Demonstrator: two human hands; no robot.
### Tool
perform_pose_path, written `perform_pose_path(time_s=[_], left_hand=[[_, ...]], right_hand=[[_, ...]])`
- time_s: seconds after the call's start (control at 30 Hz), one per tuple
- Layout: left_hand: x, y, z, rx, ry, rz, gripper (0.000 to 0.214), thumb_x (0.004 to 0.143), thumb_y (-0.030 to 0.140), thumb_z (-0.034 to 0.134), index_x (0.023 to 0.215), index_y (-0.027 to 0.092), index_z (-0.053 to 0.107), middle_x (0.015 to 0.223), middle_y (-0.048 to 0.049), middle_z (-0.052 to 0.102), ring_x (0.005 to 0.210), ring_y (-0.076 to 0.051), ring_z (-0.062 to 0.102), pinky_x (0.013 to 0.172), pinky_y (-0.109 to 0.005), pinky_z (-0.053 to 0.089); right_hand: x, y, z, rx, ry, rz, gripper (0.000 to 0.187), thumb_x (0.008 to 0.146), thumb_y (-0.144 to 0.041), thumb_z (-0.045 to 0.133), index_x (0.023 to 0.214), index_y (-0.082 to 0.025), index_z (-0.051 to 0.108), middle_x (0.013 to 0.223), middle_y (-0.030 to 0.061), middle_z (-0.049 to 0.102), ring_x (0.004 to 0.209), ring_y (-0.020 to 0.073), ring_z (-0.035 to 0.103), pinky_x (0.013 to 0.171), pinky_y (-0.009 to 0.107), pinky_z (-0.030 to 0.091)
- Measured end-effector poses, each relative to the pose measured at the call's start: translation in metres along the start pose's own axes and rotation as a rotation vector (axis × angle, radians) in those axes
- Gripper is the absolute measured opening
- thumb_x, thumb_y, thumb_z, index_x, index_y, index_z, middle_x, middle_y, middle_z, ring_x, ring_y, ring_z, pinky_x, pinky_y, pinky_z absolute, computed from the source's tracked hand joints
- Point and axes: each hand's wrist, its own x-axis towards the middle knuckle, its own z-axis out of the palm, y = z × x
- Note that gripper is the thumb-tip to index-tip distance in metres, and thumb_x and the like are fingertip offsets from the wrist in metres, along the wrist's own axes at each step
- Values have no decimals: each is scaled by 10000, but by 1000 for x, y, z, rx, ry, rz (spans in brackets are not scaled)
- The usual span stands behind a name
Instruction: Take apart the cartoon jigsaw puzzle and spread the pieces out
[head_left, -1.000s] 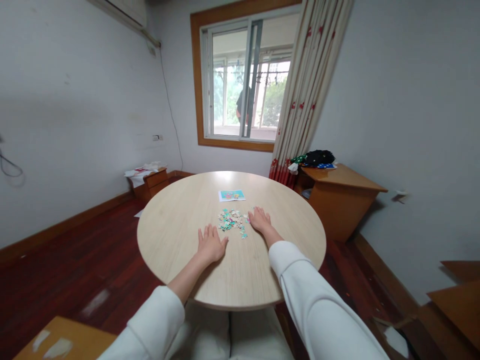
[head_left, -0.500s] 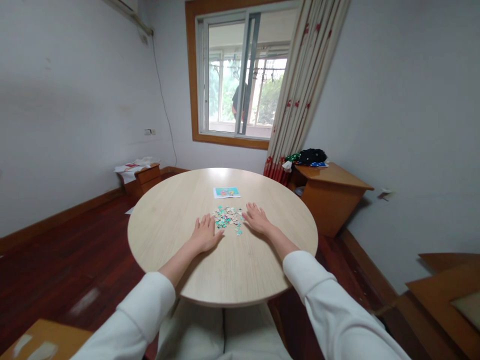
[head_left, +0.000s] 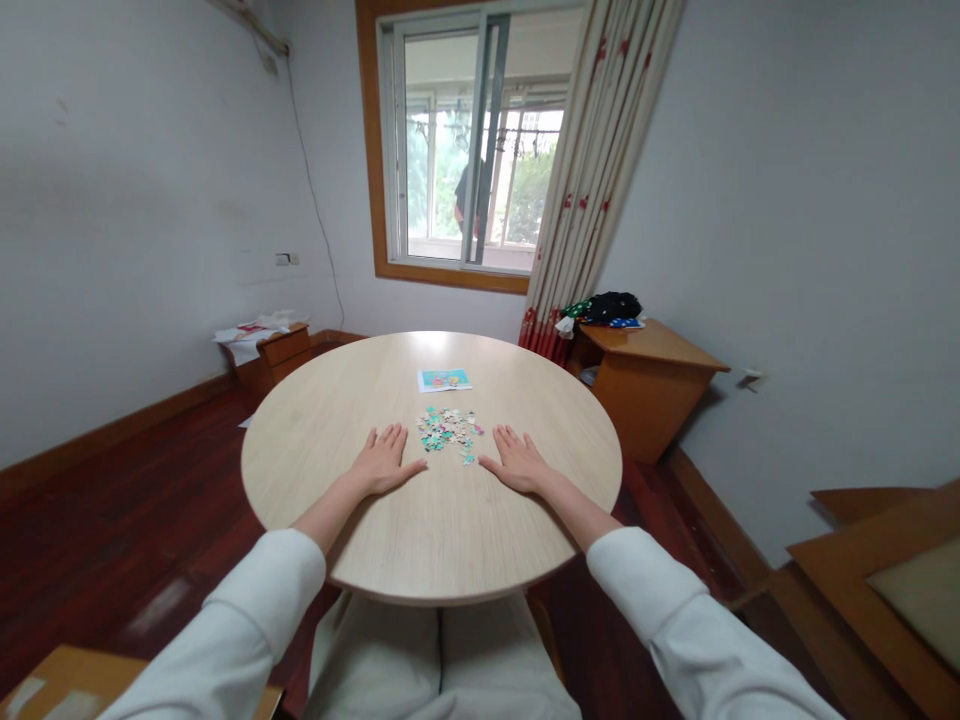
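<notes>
A loose pile of small jigsaw puzzle pieces (head_left: 444,428), some teal and some pale, lies on the round wooden table (head_left: 450,540). To the left of the pile, my left hand (head_left: 381,463) rests flat with its fingers spread and thumb pointing towards the pieces. On the other side my right hand (head_left: 517,460) lies palm down, fingers apart, its thumb near a few teal pieces at the pile's near edge. Neither hand holds anything. Just beyond the pile is a printed picture (head_left: 445,380) with a teal background and colourful figures.
A wooden desk (head_left: 652,390) with dark cloth on it stands behind the table at the right. At the back left is a small cabinet (head_left: 283,352) with papers on top. A person (head_left: 471,198) is visible through the window. A wooden chair (head_left: 885,560) stands at the right.
Both hands have drawn away from the puzzle pieces, the left one outward to the left and the right one back towards me. The whole view has shifted slightly.
</notes>
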Motion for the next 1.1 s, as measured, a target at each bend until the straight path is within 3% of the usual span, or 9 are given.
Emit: perform_pose_path(time_s=[0.5, 0.6, 0.67, 0.73, 0.8, 0.87, 0.97, 1.1], left_hand=[[-1, 1, 0, -3, -27, 3, 931, 804, 715, 276, 1441, 36, 268, 1525, -193, 181, 1426, -281, 141, 1134, -481, 14], [8, -3, 3, -368, 98, -65, 765, 793, 648, 401, 1320, 97, 467, 1475, -195, 339, 1393, -295, 253, 1129, -494, 58], [16, -5, 5, -879, 342, -203, 545, 758, 562, 518, 1082, 135, 613, 1303, -188, 554, 1286, -301, 428, 1091, -479, 212], [25, -6, 5, -1267, 564, -328, 357, 732, 497, 562, 828, 157, 621, 1004, -140, 680, 1050, -273, 593, 937, -426, 410], [30, -5, 5, -1464, 690, -397, 259, 732, 427, 555, 673, 175, 543, 722, -54, 641, 762, -191, 625, 734, -329, 484], [32, -3, 5, -1598, 736, -426, 234, 721, 341, 544, 578, 193, 431, 516, 33, 488, 518, -110, 517, 562, -244, 445], [30, 2, 5, -1786, 686, -421, 339, 686, 231, 538, 518, 214, 244, 398, 106, 232, 346, -47, 270, 403, -179, 289], [23, 9, 5, -1949, 594, -376, 389, 648, 132, 535, 517, 213, 178, 401, 116, 170, 323, -21, 170, 358, -168, 172]], right_hand=[[0, 3, 2, 55, 14, -22, 883, 855, -673, 230, 1484, -63, 124, 1552, 138, 103, 1441, 242, 65, 1142, 475, -11], [4, 6, 5, 289, 161, -39, 866, 841, -626, 344, 1489, -99, 119, 1546, 147, 158, 1427, 243, 152, 1145, 460, 52], [10, 7, 7, 594, 389, 3, 819, 843, -568, 371, 1482, -109, 140, 1511, 175, 262, 1377, 235, 292, 1113, 420, 208], [18, 6, 8, 927, 656, 110, 726, 854, -515, 344, 1445, -110, 225, 1384, 198, 446, 1238, 226, 476, 996, 383, 376], [25, 3, 8, 1137, 827, 195, 624, 845, -495, 348, 1337, -115, 385, 1164, 167, 597, 1017, 214, 599, 837, 348, 465], [29, -4, 10, 1184, 910, 223, 481, 822, -476, 387, 1101, -123, 554, 897, 94, 643, 797, 190, 610, 705, 310, 474], [32, -21, 14, 1042, 936, 139, 293, 804, -398, 437, 752, -158, 597, 659, 18, 577, 640, 159, 540, 638, 283, 437], [32, -54, 21, 751, 798, -140, 218, 836, -271, 463, 800, -166, 650, 801, 51, 646, 766, 164, 572, 738, 290, 438]])
